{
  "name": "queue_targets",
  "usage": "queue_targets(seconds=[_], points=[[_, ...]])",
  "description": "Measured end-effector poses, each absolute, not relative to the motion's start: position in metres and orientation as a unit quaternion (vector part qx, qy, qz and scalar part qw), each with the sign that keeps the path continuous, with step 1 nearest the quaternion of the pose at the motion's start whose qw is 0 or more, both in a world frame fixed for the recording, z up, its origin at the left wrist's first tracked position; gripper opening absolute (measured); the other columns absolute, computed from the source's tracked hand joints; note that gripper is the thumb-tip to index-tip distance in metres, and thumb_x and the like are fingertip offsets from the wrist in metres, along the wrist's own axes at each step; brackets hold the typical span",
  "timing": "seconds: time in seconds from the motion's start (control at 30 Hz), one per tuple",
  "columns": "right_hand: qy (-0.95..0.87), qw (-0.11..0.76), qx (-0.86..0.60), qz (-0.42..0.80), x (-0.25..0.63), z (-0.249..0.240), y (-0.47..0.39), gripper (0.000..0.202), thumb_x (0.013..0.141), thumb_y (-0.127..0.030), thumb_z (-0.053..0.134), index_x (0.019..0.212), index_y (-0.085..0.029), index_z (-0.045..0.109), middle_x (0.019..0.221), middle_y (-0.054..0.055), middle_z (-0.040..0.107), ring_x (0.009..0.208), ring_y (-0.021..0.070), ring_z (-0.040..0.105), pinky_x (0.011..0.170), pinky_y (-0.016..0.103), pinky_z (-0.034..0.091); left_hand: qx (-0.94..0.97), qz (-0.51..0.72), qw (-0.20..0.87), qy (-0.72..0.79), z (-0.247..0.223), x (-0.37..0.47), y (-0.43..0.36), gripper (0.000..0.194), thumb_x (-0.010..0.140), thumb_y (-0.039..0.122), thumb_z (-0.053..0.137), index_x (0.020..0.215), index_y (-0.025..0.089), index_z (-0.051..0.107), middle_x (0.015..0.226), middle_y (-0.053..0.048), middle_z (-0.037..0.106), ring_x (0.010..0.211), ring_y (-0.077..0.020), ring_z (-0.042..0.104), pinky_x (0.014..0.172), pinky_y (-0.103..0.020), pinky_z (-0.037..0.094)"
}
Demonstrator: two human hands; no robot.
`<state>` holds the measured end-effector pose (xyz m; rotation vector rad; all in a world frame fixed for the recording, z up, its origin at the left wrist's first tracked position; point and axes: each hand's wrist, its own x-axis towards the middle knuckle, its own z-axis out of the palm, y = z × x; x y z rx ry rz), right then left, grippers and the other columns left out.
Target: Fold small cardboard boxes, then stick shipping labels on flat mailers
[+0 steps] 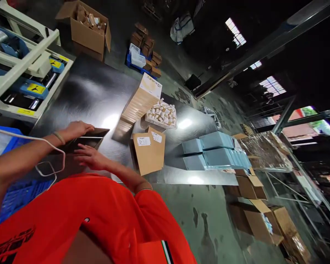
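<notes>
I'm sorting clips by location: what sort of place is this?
Probably a packing area in a factory or warehouse: a metal worktable holds stacked light-blue boxes, a machine with rollers stands alongside, and an open cardboard carton sits beyond.

The bench (85,79) runs from left to right of centre. On its left part, a carton (100,132) lies between the left hand (77,130), above, and the right hand (90,157), below. At centre stands a stack (140,98), with bottles (162,113) in a tray (157,124) to its right and a box (150,156) below both. Packs (216,152) sit at the right end. A machine (40,55) occupies the upper left; a pallet (129,63) rests on the floor (181,205) at upper centre.
</notes>
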<state>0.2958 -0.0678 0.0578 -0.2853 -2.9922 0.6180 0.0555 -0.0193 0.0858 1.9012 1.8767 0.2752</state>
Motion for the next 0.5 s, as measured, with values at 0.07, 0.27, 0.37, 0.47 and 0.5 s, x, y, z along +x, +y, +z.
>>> queue_targets(seconds=[0.07, 0.27, 0.37, 0.47, 0.5], points=[[-0.964, 0.065, -0.142, 0.215, 0.3, 0.054, -0.06, 0.028, 0.114, -0.024, 0.06, 0.134, -0.018, 0.078, 0.155, 0.016, 0.068, 0.17, 0.0259, 0.037, 0.138, 0.049, 0.031, 0.701, 0.078, 0.22, 0.674, 0.086, 0.068, -0.026, 0.04, 0.115, 0.039, 0.056, 0.13, 0.015, 0.084, 0.097, -0.005, 0.082, 0.082, -0.0154, 0.061, 0.079, -0.023, 0.035], [-0.958, -0.02, -0.214, 0.189, 0.261, 0.062, -0.017, 0.019, 0.112, -0.024, 0.063, 0.113, -0.016, 0.08, 0.127, 0.014, 0.077, 0.144, 0.0292, 0.057, 0.133, 0.057, 0.03, 0.704, 0.091, 0.174, 0.683, 0.092, 0.078, -0.018, 0.042, 0.114, 0.044, 0.057, 0.139, 0.02, 0.082, 0.116, -0.011, 0.084, 0.113, -0.0255, 0.07, 0.096, -0.03, 0.044], [-0.959, -0.046, -0.228, 0.161, 0.231, 0.076, -0.014, 0.018, 0.111, -0.023, 0.065, 0.119, -0.018, 0.079, 0.134, 0.013, 0.076, 0.14, 0.0305, 0.056, 0.126, 0.055, 0.035, 0.704, 0.115, 0.141, 0.687, 0.091, 0.07, -0.015, 0.052, 0.11, 0.042, 0.065, 0.155, 0.017, 0.07, 0.147, -0.017, 0.074, 0.153, -0.0348, 0.051, 0.124, -0.041, 0.034], [-0.966, -0.084, -0.188, 0.153, 0.228, 0.085, -0.022, 0.02, 0.111, -0.025, 0.063, 0.115, -0.019, 0.082, 0.125, 0.011, 0.077, 0.128, 0.0293, 0.059, 0.117, 0.05, 0.04, 0.701, 0.123, 0.122, 0.692, 0.09, 0.055, -0.022, 0.062, 0.109, 0.043, 0.063, 0.161, 0.011, 0.062, 0.156, -0.024, 0.066, 0.159, -0.0408, 0.043, 0.13, -0.051, 0.028], [-0.97, -0.095, -0.167, 0.152, 0.234, 0.085, -0.027, 0.02, 0.112, -0.026, 0.063, 0.115, -0.019, 0.082, 0.122, 0.011, 0.077, 0.123, 0.028, 0.061, 0.114, 0.047, 0.041, 0.701, 0.121, 0.123, 0.692, 0.089, 0.049, -0.025, 0.063, 0.107, 0.045, 0.065, 0.159, 0.01, 0.063, 0.152, -0.025, 0.068, 0.154, -0.042, 0.048, 0.127, -0.052, 0.033]])
